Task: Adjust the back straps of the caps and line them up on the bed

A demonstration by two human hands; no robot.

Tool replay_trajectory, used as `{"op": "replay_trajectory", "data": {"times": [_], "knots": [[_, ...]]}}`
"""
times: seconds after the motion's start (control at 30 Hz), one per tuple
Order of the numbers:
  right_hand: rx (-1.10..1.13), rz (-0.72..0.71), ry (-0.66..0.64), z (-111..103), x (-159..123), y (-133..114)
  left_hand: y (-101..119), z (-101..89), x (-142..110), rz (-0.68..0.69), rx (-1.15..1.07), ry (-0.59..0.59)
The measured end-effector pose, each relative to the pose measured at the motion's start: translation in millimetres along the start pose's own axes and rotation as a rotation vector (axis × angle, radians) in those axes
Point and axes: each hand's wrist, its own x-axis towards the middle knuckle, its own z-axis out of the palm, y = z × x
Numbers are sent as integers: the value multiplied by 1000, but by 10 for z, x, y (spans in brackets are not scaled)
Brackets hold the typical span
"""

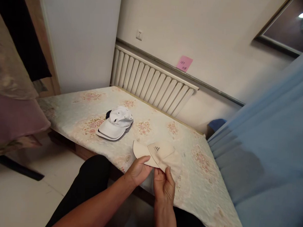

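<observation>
A cream baseball cap [168, 154] with a small dark logo on its front is held between my two hands, just over the bed's near edge. My left hand [140, 170] grips its brim, thumb on top and the other fingers underneath. At the crown's lower edge, my right hand [165, 185] pinches the fabric with the thumb on the near side; its other fingers are partly hidden. To the left, a stack of caps lies on the bed, with a white cap [120, 120] bearing a small dark emblem on top. A darker cap shows partly beneath it.
The bed has a pale floral cover [143, 128]. Behind it run a white radiator [147, 80] and a wall with a pink note [184, 63]. A blue curtain [269, 147] hangs at right. Draped cloths [14, 118] are at left. My knees are by the bed's front edge.
</observation>
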Motion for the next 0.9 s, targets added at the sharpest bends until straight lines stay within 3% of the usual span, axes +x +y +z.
{"op": "replay_trajectory", "data": {"times": [0.2, 0.57, 0.9], "knots": [[-33, 4, -11, -12, -37, 4, -38, 11, -24, 0, 18, 7], [-56, 23, 85, -1, -46, 49, -81, -63, 3, -23, 45, -33], [-96, -35, 143, -7, 235, 172, 11, -152, 237, -26, 16, -99]]}}
